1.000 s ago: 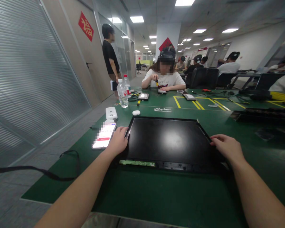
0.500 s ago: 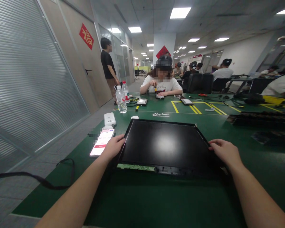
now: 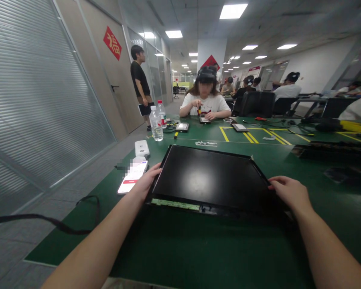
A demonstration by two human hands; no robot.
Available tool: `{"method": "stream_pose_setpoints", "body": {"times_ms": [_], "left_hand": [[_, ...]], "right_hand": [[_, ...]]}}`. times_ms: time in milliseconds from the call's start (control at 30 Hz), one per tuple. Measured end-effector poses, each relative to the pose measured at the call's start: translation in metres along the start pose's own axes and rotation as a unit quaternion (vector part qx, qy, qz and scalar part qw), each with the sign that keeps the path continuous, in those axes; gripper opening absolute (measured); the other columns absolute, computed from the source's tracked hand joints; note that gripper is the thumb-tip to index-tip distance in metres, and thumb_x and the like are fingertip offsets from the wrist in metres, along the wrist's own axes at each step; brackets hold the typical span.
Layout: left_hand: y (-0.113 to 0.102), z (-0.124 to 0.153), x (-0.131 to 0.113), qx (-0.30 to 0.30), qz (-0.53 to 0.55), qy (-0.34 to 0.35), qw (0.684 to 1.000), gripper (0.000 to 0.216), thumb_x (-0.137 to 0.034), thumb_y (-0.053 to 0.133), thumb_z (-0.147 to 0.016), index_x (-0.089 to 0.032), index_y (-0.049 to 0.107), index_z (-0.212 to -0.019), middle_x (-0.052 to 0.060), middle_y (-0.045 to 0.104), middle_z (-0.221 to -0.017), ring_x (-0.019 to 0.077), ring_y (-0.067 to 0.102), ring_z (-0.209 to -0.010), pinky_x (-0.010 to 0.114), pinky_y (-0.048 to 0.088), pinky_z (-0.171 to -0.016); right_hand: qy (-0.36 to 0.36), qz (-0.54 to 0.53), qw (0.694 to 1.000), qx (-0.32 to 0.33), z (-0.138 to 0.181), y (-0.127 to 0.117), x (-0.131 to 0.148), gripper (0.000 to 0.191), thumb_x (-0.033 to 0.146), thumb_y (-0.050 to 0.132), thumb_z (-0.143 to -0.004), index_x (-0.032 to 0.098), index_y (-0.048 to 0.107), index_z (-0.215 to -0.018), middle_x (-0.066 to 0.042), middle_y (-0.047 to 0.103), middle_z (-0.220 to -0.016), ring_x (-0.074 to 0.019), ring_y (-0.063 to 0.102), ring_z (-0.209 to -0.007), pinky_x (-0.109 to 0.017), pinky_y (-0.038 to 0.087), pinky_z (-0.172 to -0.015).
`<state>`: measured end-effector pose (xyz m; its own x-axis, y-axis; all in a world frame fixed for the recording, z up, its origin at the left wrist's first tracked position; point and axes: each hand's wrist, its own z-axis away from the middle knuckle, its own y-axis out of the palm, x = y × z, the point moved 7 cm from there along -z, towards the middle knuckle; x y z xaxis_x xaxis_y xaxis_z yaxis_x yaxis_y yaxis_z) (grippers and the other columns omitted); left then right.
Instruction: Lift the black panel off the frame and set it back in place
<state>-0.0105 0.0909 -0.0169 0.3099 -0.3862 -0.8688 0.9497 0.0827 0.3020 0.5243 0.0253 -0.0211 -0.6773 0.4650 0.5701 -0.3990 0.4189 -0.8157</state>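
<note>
A black LCD screen panel (image 3: 216, 180) faces up between my hands, tilted a little, its left side raised. Along its near edge runs a green circuit board strip (image 3: 176, 204). My left hand (image 3: 149, 180) grips the panel's left edge, the fingers partly hidden behind it. At the right edge my right hand (image 3: 290, 192) pinches the frame between thumb and fingers. Just left of my left hand lies a phone (image 3: 132, 178) with a lit screen. Beyond the phone is a white plastic device (image 3: 142, 148).
Two bottles (image 3: 156, 124) stand at the back left. Across the green table (image 3: 210, 253) a person (image 3: 205, 100) works on a hard drive with a screwdriver. Other hard drives (image 3: 240, 127) lie nearby. Dark metal parts (image 3: 333, 152) are at the right, a black strap (image 3: 48, 220) at the left.
The panel has tilted, its left side rising and its right side lower, with both hands still on its edges. The whole view has shifted slightly.
</note>
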Motion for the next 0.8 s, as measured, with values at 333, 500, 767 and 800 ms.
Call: {"method": "stream_pose_setpoints", "body": {"times_ms": [333,500,767,800], "left_hand": [[-0.004,-0.0006,0.005,-0.041,0.004,0.004,0.999,0.089,-0.008,0.081,-0.089,-0.026,0.045,-0.169,0.004,0.085,-0.088,0.019,0.075,-0.053,0.028,0.063,-0.053],[-0.0045,0.0011,0.0031,-0.035,-0.028,0.02,0.999,0.067,-0.01,0.086,-0.086,-0.019,0.067,-0.15,0.008,0.086,-0.088,0.0193,0.076,-0.056,0.026,0.062,-0.053],[0.0014,0.0041,-0.0035,-0.012,0.002,0.031,0.999,0.049,-0.004,0.071,-0.09,-0.013,0.076,-0.138,0.01,0.087,-0.094,0.0206,0.081,-0.068,0.025,0.064,-0.059],[0.0023,0.0045,-0.0042,-0.008,0.017,0.035,0.999,0.046,-0.006,0.071,-0.089,-0.012,0.078,-0.135,0.01,0.087,-0.097,0.0212,0.083,-0.073,0.024,0.064,-0.061]], "right_hand": [[-0.01,0.004,1.0,-0.002,-0.0011,-0.0015,0.0009,0.02,0.039,0.06,-0.076,0.029,0.078,-0.08,-0.006,0.08,-0.078,-0.0326,0.073,-0.086,-0.042,0.049,-0.072],[0.004,0.005,1.0,0.013,0.003,-0.0026,0.006,0.019,0.039,0.059,-0.078,0.03,0.076,-0.08,-0.005,0.08,-0.077,-0.0332,0.074,-0.088,-0.044,0.049,-0.076],[0.0,0.007,1.0,0.021,-0.0003,-0.001,0.0035,0.02,0.037,0.06,-0.079,0.029,0.077,-0.084,-0.005,0.081,-0.079,-0.0328,0.075,-0.087,-0.044,0.048,-0.077],[-0.002,0.005,1.0,0.017,-0.0011,-0.0007,0.0025,0.02,0.038,0.06,-0.079,0.029,0.077,-0.084,-0.005,0.081,-0.078,-0.0327,0.074,-0.086,-0.044,0.048,-0.076]]}}
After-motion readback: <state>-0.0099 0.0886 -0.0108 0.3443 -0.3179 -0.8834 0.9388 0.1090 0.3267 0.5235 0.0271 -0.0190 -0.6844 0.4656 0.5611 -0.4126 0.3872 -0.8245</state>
